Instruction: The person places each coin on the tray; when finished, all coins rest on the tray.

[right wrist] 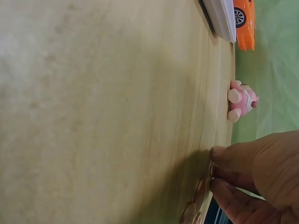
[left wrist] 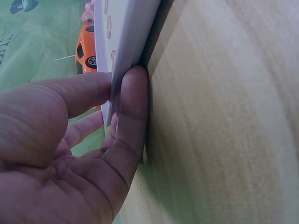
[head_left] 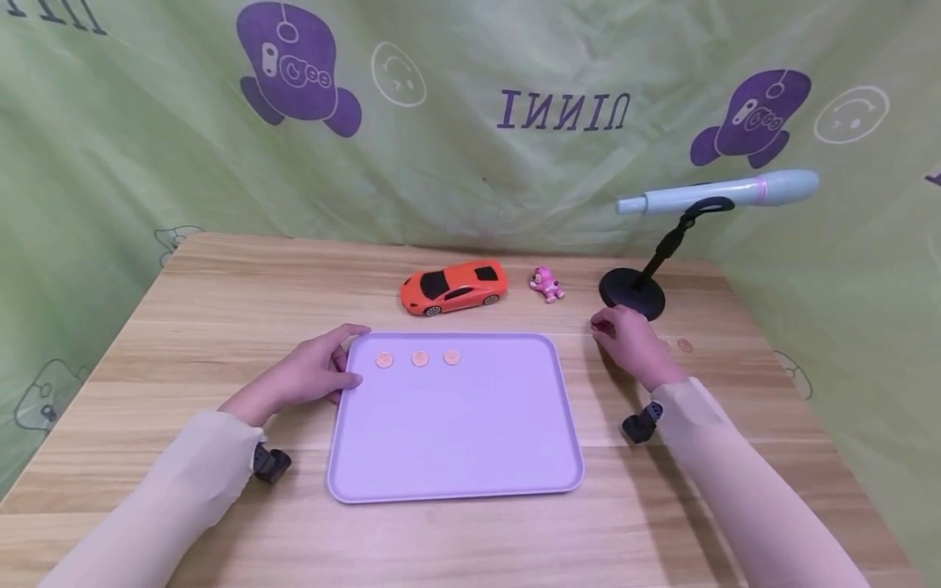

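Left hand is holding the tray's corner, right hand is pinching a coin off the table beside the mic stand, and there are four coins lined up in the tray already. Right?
Not quite: the lavender tray holds three coins, not four, as the head view shows. The rest stands: the left hand holds the tray's corner, and the right hand pinches a coin off the table beside the microphone stand.
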A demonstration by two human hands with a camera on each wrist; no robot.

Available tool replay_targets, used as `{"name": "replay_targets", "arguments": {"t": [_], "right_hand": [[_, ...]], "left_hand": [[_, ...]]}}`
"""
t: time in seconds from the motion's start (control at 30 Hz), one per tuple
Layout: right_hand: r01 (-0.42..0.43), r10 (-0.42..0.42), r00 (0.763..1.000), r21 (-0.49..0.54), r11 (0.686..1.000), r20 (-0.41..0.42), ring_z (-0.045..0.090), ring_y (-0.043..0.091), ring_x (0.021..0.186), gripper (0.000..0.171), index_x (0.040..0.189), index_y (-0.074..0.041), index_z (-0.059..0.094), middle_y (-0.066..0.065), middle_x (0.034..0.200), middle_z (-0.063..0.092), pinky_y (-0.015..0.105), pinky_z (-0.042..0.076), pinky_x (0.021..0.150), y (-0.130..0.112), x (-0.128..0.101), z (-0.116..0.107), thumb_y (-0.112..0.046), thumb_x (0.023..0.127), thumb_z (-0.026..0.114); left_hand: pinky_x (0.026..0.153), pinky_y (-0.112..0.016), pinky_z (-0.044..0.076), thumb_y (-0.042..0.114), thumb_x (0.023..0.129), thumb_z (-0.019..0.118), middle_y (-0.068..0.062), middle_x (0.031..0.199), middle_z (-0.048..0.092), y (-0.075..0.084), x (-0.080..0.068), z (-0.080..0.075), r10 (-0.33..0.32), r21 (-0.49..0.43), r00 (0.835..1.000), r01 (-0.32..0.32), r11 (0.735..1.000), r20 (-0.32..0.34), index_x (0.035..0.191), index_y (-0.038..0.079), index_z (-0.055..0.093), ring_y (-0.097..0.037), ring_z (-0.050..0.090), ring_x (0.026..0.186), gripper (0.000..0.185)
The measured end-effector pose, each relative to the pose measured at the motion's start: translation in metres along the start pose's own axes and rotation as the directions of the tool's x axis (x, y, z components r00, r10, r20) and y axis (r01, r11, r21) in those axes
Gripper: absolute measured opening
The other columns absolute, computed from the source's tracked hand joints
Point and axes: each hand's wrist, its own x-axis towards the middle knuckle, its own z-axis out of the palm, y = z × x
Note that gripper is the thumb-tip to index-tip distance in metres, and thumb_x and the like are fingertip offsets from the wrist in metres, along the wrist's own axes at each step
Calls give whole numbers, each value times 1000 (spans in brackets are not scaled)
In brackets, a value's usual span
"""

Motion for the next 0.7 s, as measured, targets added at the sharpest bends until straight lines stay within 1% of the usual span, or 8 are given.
{"name": "replay_targets", "arguments": {"t": [0.27, 0.47, 0.57, 0.7], "right_hand": [[35, -35, 999, -12, 999, -33, 69, 40, 106, 19, 116, 7, 73, 27, 114, 72, 58, 57, 99, 2, 3, -1, -2, 100, 66], [28, -28, 999, -18, 999, 16, 65, 39, 103, 22, 119, 9, 68, 28, 114, 70, 58, 57, 98, 6, 7, -2, -3, 102, 62], [14, -14, 999, -8, 1000, 38, 64, 38, 102, 21, 118, 8, 67, 28, 113, 70, 57, 56, 99, 8, 9, -4, -4, 101, 62], [-27, 27, 998, 14, 1000, 51, 62, 34, 98, 18, 114, 5, 67, 23, 108, 68, 50, 56, 93, 8, 8, -7, -7, 101, 65]], "left_hand": [[60, -28, 61, 1, 95, 72, -12, 93, 53, 1, 1, 0, -1, -2, 1000, 1, 1000, -3, 158, 5, 37, -17, 60, 72, 72], [60, -28, 61, 1, 95, 71, -12, 93, 53, 2, 1, 0, 0, -1, 1000, 0, 1000, -1, 158, 4, 37, -17, 60, 71, 72], [60, -28, 61, 1, 95, 71, -12, 93, 53, 1, 2, 0, -4, -1, 1000, 4, 1000, -4, 158, 5, 37, -17, 60, 71, 72], [60, -28, 62, 0, 95, 71, -12, 92, 52, 0, 1, 0, -6, 1, 1000, 6, 1000, -4, 158, 5, 37, -17, 60, 71, 72]]}}
